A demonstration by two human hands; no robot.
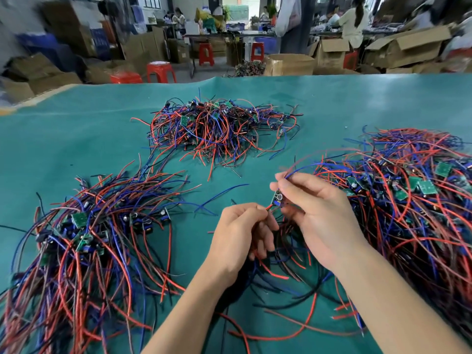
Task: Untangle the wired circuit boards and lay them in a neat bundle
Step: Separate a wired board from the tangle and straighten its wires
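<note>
Three wire heaps crowd the green counter: the left heap fills the lower left of the frame, the far heap sits at upper centre, the right heap covers the right side. Bare cloth lies open along the upper left and between the left and far heaps. Loose wires clutter the bottom centre beneath the left hand and right hand.

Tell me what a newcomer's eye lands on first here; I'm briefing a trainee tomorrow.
First, the heaps of red, blue and black wired boards on the green table cover: one at far centre, one at the left, the largest at the right. Next, both hands in the near middle: the right hand holds a small circuit board while the left hand pinches its red wire.
</note>
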